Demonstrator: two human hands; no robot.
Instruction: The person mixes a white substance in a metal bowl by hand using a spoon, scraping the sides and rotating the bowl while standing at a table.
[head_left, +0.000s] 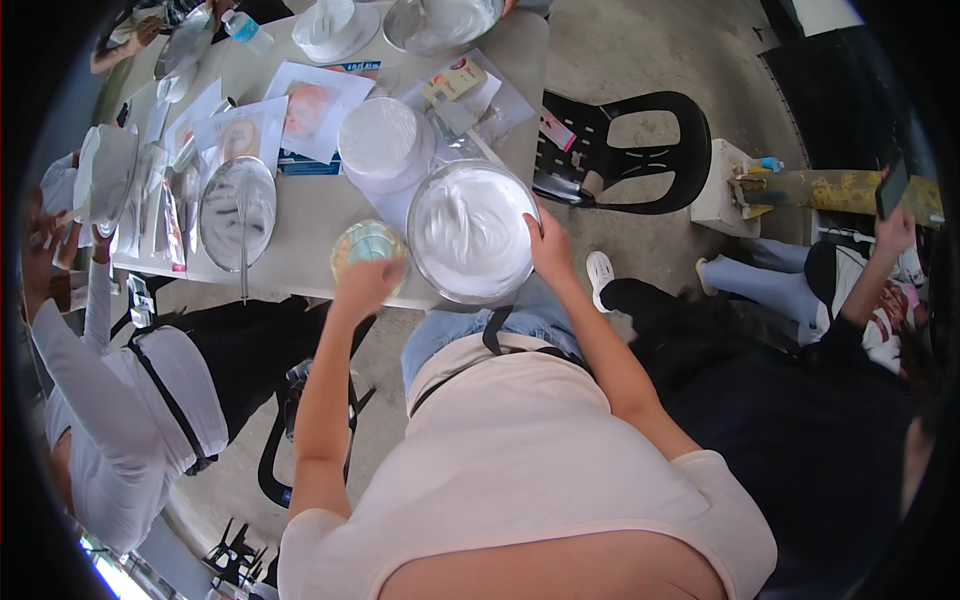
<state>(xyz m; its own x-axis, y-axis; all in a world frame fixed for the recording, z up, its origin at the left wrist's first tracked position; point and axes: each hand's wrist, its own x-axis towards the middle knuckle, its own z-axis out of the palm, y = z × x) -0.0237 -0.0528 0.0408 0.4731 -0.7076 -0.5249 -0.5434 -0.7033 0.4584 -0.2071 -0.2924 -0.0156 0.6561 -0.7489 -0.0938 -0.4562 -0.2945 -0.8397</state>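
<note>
A steel mixing bowl (472, 289) of white whipped cream or frosting (469, 225) stands at the table's near edge, in front of my body. My right hand (552, 246) grips its right side, thumb at the rim. My left hand (369, 289) is curled over the near part of a small round item (367, 241) with a pale green and yellow pattern. Its fingertips are hidden, and whether it holds anything cannot be made out. Just behind the bowl, a white-frosted round cake (379, 133) sits on a white base.
Left on the table (315, 255) lies another steel bowl (225, 217) with a whisk (243, 232) in it. Printed sheets (307, 112) and plastic packaging (480, 97) lie farther back. A black plastic chair (652, 150) stands right. Co-workers stand on both sides; one at left lifts a white cake (105, 176).
</note>
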